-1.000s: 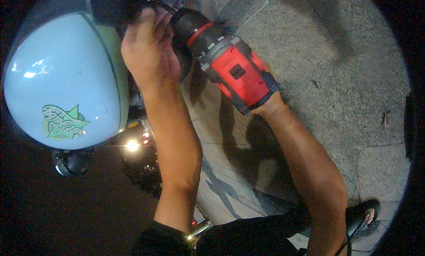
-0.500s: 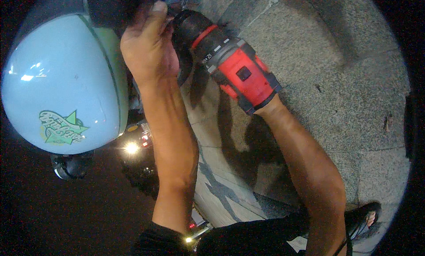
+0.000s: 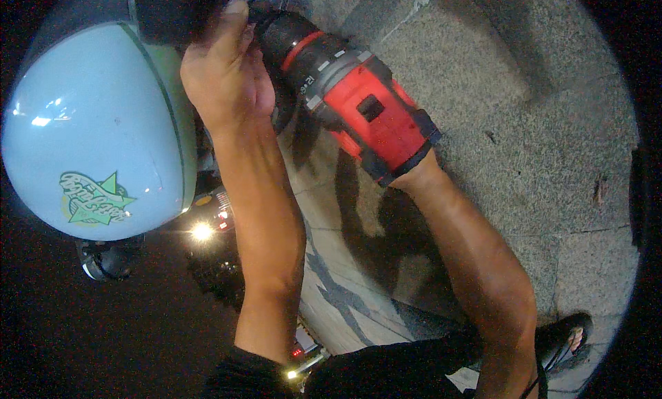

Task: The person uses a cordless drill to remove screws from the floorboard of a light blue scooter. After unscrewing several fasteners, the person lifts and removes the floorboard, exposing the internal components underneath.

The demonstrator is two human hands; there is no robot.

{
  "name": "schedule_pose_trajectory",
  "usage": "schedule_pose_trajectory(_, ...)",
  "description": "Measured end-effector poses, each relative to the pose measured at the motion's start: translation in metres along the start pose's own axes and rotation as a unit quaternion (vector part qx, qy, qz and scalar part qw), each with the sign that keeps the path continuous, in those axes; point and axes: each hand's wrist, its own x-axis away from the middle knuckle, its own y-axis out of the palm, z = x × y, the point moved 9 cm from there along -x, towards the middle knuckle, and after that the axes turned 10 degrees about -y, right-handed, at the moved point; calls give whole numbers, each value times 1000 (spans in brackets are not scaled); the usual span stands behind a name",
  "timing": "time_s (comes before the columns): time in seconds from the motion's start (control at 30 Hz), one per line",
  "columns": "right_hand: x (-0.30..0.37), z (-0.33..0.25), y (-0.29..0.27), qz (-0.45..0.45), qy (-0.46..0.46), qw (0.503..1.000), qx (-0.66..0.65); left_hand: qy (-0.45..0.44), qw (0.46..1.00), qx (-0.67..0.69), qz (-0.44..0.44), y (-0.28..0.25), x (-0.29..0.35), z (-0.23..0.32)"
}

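A red and black cordless drill slants across the upper middle, its black front end toward the upper left. My right hand is closed on it from beneath; the drill's body hides the fingers, and only the wrist side shows. Beside the drill's front end, my left hand has its thumb raised along a dark part at the top. Its other fingers are curled and lie partly in shadow. What they grip, if anything, I cannot make out. The drill's tip is hidden too.
A glossy light-blue rounded shell with a green star sticker fills the left side. Stone paving spreads to the right, with my sandalled foot at the lower right. A bright light shines in the dark behind my left forearm.
The drill and my right hand have shifted slightly left, and the drill has rolled a little. My left hand has moved slightly left along with it.
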Motion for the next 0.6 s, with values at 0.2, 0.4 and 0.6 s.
schedule_pose_trajectory(0.2,-13,-9,-9,0,52,973,-224,-69,997,-20,-29,-13,-10,-8)
schedule_pose_trajectory(0.4,-18,-20,-20,14,51,977,-204,-65,994,-71,-54,-14,-14,-9)
schedule_pose_trajectory(0.6,-21,-25,-19,28,67,969,-234,-77,995,-43,-38,-9,-5,-9)
